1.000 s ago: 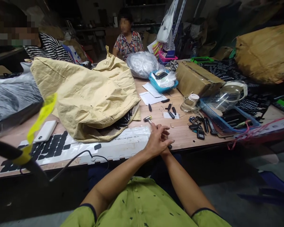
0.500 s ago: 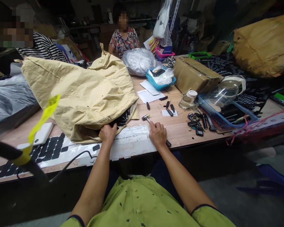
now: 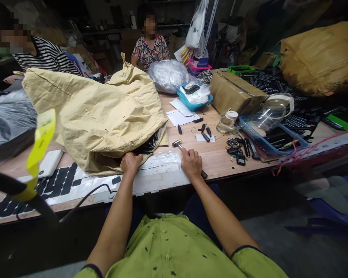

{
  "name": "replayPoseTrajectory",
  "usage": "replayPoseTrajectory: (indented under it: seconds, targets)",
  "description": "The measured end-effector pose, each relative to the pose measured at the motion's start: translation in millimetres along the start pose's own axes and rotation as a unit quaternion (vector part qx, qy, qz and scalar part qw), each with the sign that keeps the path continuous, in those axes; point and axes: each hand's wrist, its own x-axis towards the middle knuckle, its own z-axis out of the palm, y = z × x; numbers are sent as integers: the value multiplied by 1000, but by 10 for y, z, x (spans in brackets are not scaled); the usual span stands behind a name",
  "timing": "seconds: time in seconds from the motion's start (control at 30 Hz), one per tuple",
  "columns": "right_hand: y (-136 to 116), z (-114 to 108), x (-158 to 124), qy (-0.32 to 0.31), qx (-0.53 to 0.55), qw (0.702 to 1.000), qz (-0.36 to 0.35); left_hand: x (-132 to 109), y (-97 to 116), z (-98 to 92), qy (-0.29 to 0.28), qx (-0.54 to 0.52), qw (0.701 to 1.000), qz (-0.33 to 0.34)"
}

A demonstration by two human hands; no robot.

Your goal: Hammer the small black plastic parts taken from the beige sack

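My left hand [image 3: 130, 162] reaches into the open mouth of a big beige sack [image 3: 101, 108] lying on the wooden table [image 3: 220, 156]. Its fingers curl onto black items at the sack's edge [image 3: 146, 146]. My right hand [image 3: 191, 163] is closed round the handle of a small hammer [image 3: 178, 144], whose metal head points away from me. Both hands rest over a long white sheet [image 3: 156, 173] carrying black key pieces.
Loose black key fobs and keys [image 3: 237, 148] lie right of the hammer. Behind stand a cardboard box [image 3: 234, 90], blue trays [image 3: 195, 101], a glass jar [image 3: 227, 121] and a white power bank [image 3: 49, 163]. Two other people sit across the table. A cable crosses the front edge.
My hands were clasped together over the table edge a second ago. They separated: the left went to the sack's mouth, the right took the hammer handle. Since half a second, little movement.
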Motion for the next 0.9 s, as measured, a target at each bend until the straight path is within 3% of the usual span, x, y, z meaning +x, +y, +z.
replayPoseTrajectory:
  seconds: [0.13, 0.27, 0.37, 0.47, 0.63, 0.9]
  targets:
    - [-3, -1, -1, 0, -2, 1000, -1, -72, -95, -95, 13, 28, 999, 40]
    - [-5, -9, -1, -4, 0, 1000, 0, -242, -181, -184, 19, 15, 981, 192]
    - [-4, -15, 1, -7, 2, 1000, 3, -370, -143, -98, -43, -35, 947, 317]
    - [-2, -13, 0, -7, -1, 1000, 1, -434, -46, 83, -111, -54, 916, 381]
    - [-8, 1, -13, -5, -4, 1000, -1, -414, 16, 312, -141, -76, 915, 370]
    - [52, -78, 67, -41, 40, 998, 23, -416, -9, 408, -129, -110, 922, 348]
